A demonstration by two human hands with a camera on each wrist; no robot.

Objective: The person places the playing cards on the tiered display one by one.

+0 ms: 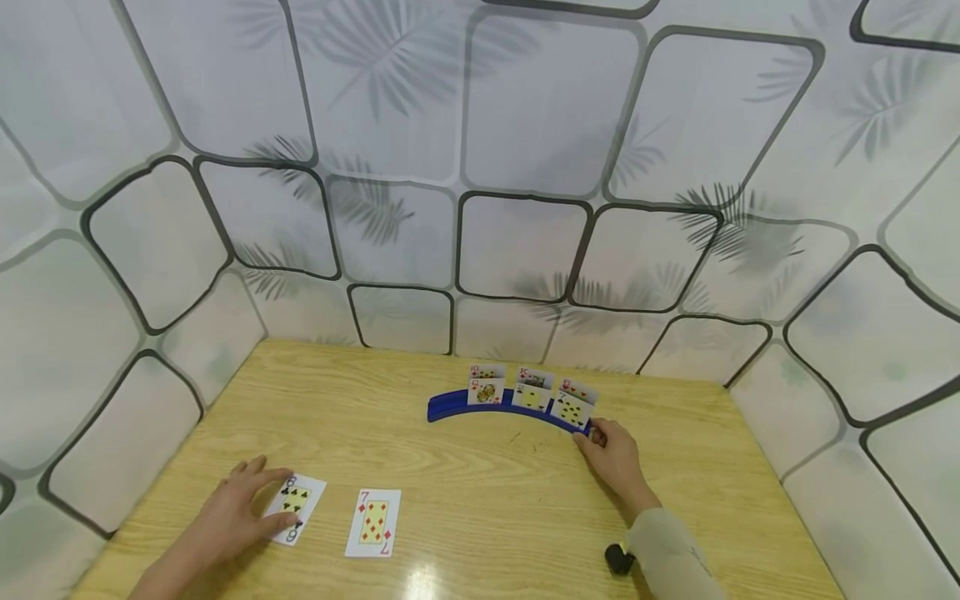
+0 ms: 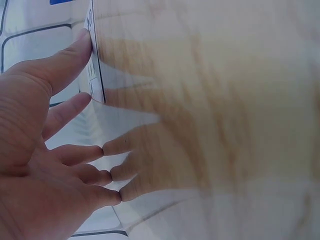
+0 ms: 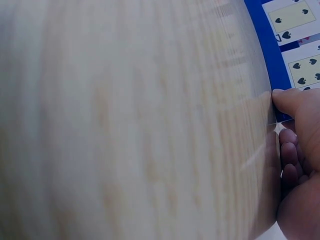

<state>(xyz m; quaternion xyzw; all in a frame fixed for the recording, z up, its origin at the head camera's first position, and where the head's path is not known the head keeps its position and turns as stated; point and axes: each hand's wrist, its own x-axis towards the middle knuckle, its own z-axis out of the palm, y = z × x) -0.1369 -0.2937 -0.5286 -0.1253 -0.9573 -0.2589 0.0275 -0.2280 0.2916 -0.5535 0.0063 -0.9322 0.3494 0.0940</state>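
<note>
A six of clubs (image 1: 297,498) lies face up on the table at the left. My left hand (image 1: 234,518) touches it with thumb and index finger, the other fingers spread loosely; in the left wrist view, the thumb (image 2: 75,56) rests at the card's edge. Beside it lies a seven of diamonds (image 1: 373,523), untouched. Farther back stands a curved blue card holder (image 1: 450,405) with two rows of cards. My right hand (image 1: 617,463) pinches the holder's right end, just beside a seven of spades (image 1: 572,411). In the right wrist view, the thumb (image 3: 287,101) presses the holder's front.
Upright in the holder are a queen of diamonds (image 1: 486,391), a low spade card (image 1: 532,397), and behind them a king (image 1: 536,377), a six of hearts (image 1: 578,389) and a ten (image 1: 487,370). A small black object (image 1: 618,559) is by the right sleeve. Patterned walls enclose the wooden table (image 1: 480,483).
</note>
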